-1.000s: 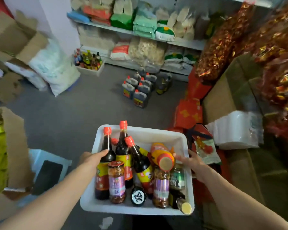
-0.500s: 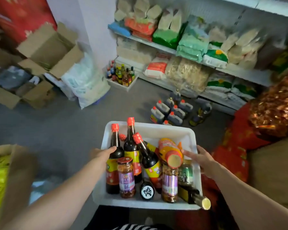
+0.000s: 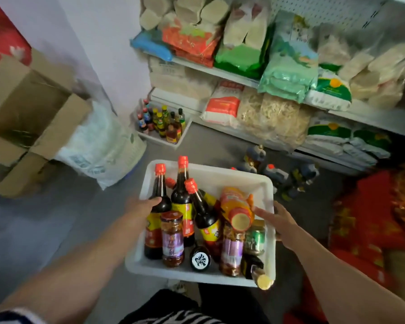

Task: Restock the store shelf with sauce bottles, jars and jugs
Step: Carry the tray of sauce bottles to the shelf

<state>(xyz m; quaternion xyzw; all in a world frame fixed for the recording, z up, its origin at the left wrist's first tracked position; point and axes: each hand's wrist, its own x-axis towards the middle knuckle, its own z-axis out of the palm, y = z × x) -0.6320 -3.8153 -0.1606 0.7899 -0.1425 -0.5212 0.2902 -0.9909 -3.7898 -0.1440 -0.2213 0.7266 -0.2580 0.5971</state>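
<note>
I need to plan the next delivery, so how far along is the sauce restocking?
Early, by the look of it. Done: nothing visibly shelved; the shelves show only bagged goods. In hand: the left hand and right hand grip the sides of a white tub full of bottles and jars. Left: that whole load, a second tub of bottles and the jugs on the floor.

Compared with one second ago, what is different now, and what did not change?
The person carried the white bin closer to the shelf; the view swung left, so the small tray of bottles and the jugs on the floor look nearer. Unchanged: left hand and right hand hold the bin's sides, same load inside.
</note>
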